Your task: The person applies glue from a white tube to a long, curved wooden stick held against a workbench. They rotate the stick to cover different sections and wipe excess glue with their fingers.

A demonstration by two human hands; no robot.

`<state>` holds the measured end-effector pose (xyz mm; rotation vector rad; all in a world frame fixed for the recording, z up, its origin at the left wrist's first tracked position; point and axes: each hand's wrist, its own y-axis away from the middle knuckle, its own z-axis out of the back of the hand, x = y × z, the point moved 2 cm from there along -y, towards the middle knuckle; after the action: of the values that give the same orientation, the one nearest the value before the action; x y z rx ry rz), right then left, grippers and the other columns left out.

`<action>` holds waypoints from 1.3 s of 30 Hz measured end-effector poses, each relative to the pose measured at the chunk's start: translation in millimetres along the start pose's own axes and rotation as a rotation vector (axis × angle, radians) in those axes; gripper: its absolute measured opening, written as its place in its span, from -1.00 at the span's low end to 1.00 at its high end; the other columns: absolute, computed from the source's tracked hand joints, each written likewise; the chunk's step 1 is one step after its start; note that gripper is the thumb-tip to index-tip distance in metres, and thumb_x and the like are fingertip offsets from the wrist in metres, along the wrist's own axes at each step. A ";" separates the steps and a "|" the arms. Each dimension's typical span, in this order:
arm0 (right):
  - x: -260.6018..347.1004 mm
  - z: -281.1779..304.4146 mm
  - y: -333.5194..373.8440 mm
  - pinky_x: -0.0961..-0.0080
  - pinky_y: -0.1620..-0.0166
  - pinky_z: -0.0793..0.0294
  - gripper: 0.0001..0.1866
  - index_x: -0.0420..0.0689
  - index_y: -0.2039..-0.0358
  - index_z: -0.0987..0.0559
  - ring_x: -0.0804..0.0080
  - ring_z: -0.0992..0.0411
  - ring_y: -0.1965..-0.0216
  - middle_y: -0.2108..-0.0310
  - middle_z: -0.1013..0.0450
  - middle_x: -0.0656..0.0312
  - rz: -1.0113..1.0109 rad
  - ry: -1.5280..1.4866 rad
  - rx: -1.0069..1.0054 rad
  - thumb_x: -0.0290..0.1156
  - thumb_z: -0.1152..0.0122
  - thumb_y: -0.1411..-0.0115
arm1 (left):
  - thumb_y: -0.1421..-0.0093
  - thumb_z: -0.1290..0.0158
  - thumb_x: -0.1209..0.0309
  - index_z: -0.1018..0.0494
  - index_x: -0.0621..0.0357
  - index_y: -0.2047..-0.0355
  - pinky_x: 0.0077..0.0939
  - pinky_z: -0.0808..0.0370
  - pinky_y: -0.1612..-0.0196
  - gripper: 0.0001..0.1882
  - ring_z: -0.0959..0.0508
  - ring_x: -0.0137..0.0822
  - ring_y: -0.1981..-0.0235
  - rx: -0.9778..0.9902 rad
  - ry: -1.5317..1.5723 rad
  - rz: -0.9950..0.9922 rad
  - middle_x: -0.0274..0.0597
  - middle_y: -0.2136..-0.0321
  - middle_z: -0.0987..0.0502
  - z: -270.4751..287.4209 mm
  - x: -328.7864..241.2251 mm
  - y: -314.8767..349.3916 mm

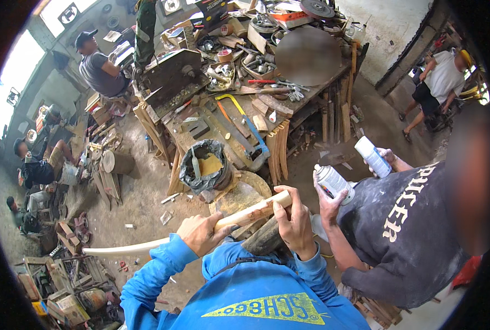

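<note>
A long, pale, curved wooden piece lies slantwise in front of me, thick end up at the right and thin end trailing off to the left. My left hand is wrapped round its middle. Near the thick end, my right hand grips it with thumb and fingers. Brownish patches mark the wood between my hands. Below it is a dark rounded log or block, partly hidden by my clothing. Just beyond stands a bucket lined with black plastic, holding yellowish powder and a grey stick-like tool.
A cluttered workbench stands ahead, with a yellow-and-blue hacksaw, tape rolls and wood pieces. Close at my right, a co-worker holds two spray cans. Other people sit at the left; another stands far right. Stacked wood lies lower left.
</note>
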<state>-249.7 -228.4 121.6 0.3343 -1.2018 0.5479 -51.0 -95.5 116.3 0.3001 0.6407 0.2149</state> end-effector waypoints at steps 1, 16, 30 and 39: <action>-1.6 -0.2 0.0 0.18 0.21 -0.52 -0.65 -0.26 0.01 -0.38 -0.05 -0.55 0.25 0.24 -0.49 -0.16 -0.026 0.044 -0.019 -0.31 -0.03 -0.29 | -0.27 0.01 -0.01 -0.50 0.13 0.23 0.03 -0.48 0.45 -0.57 -0.56 0.17 0.55 0.014 -0.059 0.017 0.09 0.63 -0.54 5.4 -4.4 1.6; -27.7 -25.4 0.6 0.14 0.39 -0.47 -0.53 -0.25 0.18 -0.33 -0.09 -0.52 0.39 0.42 -0.45 -0.16 -0.114 0.001 -0.016 -0.07 -0.19 -0.26 | -0.25 -0.05 -0.03 -0.47 0.14 0.32 -0.05 -0.47 0.44 -0.56 -0.57 0.10 0.54 0.052 -0.160 0.087 0.04 0.67 -0.51 -5.5 6.1 8.5; -92.5 -15.8 8.6 0.31 0.41 -0.43 -0.52 -0.25 0.18 -0.40 0.20 -0.49 0.46 0.45 -0.48 -0.05 -0.174 0.076 -0.059 -0.03 -0.15 -0.25 | -0.28 0.01 0.36 -0.03 0.19 -0.30 -0.28 -0.53 0.27 -0.36 -0.62 -0.15 0.41 0.528 0.725 -0.082 0.04 0.38 -0.56 -78.7 56.2 29.8; -109.3 -0.9 -4.6 0.29 0.02 -0.46 -0.60 -0.18 -0.07 -0.46 -0.02 -0.49 0.01 0.07 -0.50 -0.13 -0.080 0.053 0.137 -0.18 0.14 -0.44 | -0.31 0.02 0.09 -0.41 0.22 0.40 0.03 -0.40 0.47 -0.61 -0.52 0.21 0.53 0.058 0.333 0.222 0.20 0.65 -0.46 -133.8 72.3 37.2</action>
<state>-274.3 -256.0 18.6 0.4796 -1.0973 0.5675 -80.6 -12.2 -12.9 0.3957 0.9444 0.4659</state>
